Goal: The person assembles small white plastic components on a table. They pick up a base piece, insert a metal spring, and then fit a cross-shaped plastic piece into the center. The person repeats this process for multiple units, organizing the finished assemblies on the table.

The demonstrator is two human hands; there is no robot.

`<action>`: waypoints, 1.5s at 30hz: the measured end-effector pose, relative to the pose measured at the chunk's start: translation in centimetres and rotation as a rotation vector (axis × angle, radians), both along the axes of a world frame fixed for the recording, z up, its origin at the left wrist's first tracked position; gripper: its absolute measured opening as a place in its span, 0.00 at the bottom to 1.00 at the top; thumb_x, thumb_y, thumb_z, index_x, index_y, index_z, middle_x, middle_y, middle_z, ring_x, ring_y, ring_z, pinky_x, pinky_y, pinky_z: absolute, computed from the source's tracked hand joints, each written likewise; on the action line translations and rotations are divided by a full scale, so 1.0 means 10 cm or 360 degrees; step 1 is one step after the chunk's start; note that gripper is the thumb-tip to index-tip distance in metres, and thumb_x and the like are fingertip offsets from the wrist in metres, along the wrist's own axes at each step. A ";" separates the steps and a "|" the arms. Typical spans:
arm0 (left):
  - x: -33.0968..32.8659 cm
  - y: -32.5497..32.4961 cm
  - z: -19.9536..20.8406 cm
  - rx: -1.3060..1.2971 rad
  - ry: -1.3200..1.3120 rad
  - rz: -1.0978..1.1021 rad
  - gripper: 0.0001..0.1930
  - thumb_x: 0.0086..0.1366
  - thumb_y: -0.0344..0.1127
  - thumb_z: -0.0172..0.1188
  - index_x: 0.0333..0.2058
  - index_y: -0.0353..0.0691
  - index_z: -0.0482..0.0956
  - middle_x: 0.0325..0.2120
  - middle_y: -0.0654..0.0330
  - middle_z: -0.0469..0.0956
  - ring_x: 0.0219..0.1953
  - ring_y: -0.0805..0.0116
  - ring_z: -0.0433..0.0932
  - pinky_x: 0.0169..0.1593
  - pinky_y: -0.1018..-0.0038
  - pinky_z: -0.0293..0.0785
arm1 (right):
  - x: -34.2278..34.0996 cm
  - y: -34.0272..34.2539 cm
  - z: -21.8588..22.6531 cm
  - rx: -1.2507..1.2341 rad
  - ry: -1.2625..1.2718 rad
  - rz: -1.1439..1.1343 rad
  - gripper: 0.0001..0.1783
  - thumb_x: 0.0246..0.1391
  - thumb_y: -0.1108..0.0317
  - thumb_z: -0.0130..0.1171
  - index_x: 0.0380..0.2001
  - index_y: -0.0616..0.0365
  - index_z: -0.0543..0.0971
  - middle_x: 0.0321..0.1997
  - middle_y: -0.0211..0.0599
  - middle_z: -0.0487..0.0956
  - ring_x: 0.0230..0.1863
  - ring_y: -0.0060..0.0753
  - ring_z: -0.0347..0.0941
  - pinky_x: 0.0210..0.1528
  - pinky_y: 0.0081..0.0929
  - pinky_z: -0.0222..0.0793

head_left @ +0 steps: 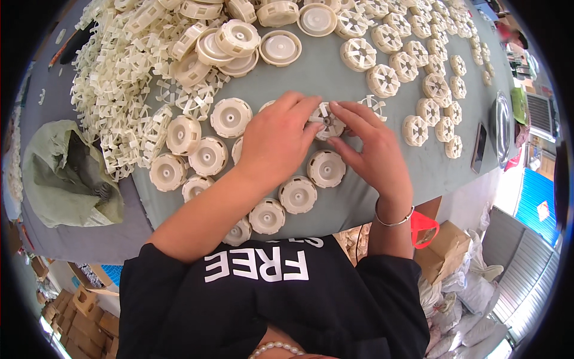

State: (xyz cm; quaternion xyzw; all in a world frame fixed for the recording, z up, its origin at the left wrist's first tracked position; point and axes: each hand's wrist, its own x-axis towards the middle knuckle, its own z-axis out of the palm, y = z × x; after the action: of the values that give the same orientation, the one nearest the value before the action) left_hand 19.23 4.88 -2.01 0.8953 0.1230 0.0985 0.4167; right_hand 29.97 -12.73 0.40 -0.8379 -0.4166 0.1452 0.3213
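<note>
Between my two hands, near the middle of the table, is a round cream plastic part (327, 123) with several pale clips around its edge. My left hand (276, 140) grips it from the left, with thumb and fingers pinched at its side. From the right, the fingers and thumb of my right hand (378, 146) close around it. Just beyond the right fingers lies a loose white clip piece (373, 106). Plain cream discs (231, 118) with round hollows lie around my left forearm, and another disc (326, 169) sits just below the held part.
A big heap of small white clips (122, 84) covers the back left, with stacked discs (237, 37) beside it. Rows of discs fitted with clips (382, 81) spread over the right. A green bag (66, 179), a phone (479, 146) and a metal dish (501, 124) lie toward the edges.
</note>
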 end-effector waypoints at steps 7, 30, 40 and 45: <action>-0.06 0.29 0.05 -0.0936 -0.0057 -0.0089 0.23 0.75 0.46 0.59 0.62 0.41 0.78 0.48 0.61 0.79 0.39 0.70 0.76 0.45 0.71 0.75 | 0.22 -0.13 0.09 0.0089 -0.0249 -0.0390 0.31 0.49 0.74 0.76 0.59 0.55 0.81 0.57 0.37 0.81 0.42 0.35 0.82 0.42 0.34 0.80; -0.41 -0.31 0.05 -0.0116 -0.0089 -0.0438 0.31 0.58 0.30 0.72 0.62 0.42 0.76 0.54 0.53 0.77 0.41 0.64 0.82 0.43 0.72 0.81 | -0.45 -0.41 0.13 0.0170 -0.0137 0.0137 0.16 0.51 0.72 0.73 0.44 0.54 0.83 0.39 0.32 0.82 0.44 0.43 0.78 0.50 0.40 0.74; -0.26 -0.20 -0.09 -0.0305 -0.0109 -0.0314 0.25 0.58 0.31 0.74 0.56 0.43 0.81 0.51 0.60 0.81 0.23 0.73 0.74 0.32 0.75 0.75 | 0.11 -0.53 -0.37 0.0495 -0.0060 -0.0564 0.09 0.61 0.70 0.69 0.43 0.61 0.83 0.36 0.31 0.84 0.32 0.29 0.79 0.36 0.27 0.76; -0.25 -0.20 -0.17 -0.0262 -0.0146 -0.0320 0.27 0.57 0.33 0.76 0.56 0.43 0.82 0.50 0.60 0.81 0.23 0.74 0.73 0.30 0.75 0.73 | -0.02 -0.67 -0.28 0.0330 0.0942 -0.0953 0.13 0.67 0.66 0.66 0.49 0.62 0.83 0.39 0.29 0.84 0.26 0.14 0.72 0.29 0.20 0.69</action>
State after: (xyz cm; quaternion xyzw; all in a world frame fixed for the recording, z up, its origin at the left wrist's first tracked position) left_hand 16.76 2.91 -3.70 0.8605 0.0209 0.0867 0.5016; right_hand 29.77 -19.40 -2.40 -0.8073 -0.0573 0.2370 0.5375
